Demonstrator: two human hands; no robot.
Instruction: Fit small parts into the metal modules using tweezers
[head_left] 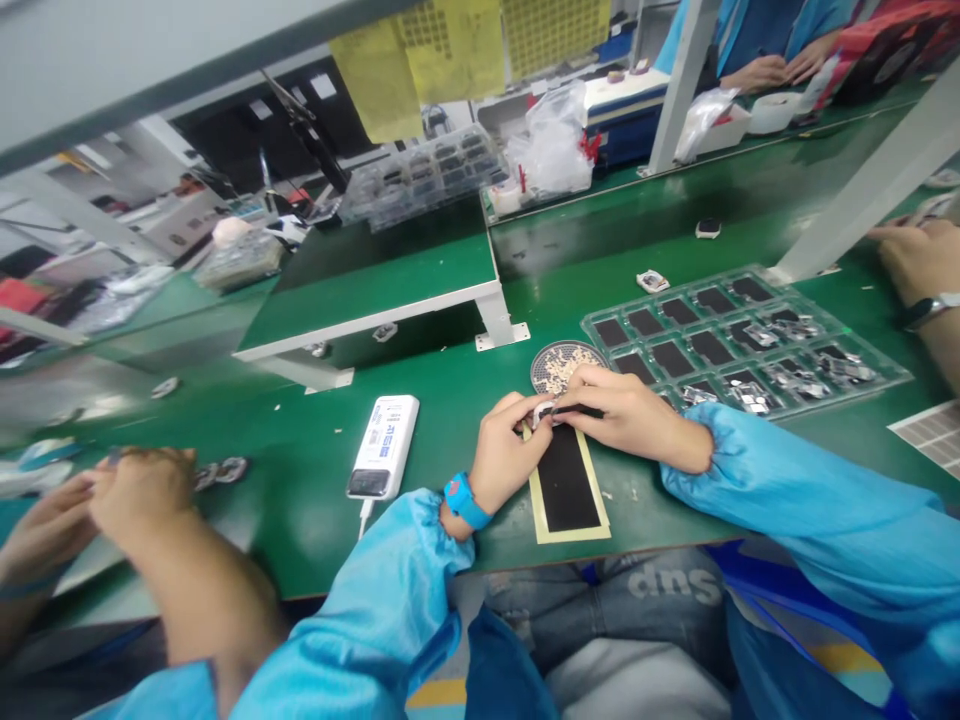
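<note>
Between the fingertips of my left hand (504, 440) is a small white-rimmed part (543, 411), partly hidden by the fingers. My right hand (626, 412) is closed around a thin dark tool (583, 410), perhaps tweezers, whose tip meets the part. Directly below both hands lies a black sheet on a yellow backing (568, 485). Just behind them, a round dish (537, 372) holds many tiny beige pieces. A clear compartment tray (847, 395) sits to the right, with black rectangles in some pockets and small metallic parts in others.
A white power bank (384, 445) with a cable lies left of my hands. Behind it stands a low green shelf (375, 285) on white legs. Co-workers' hands are at the left (142, 495), right (922, 260) and far side (780, 70). Loose white-rimmed parts (652, 281) dot the bench.
</note>
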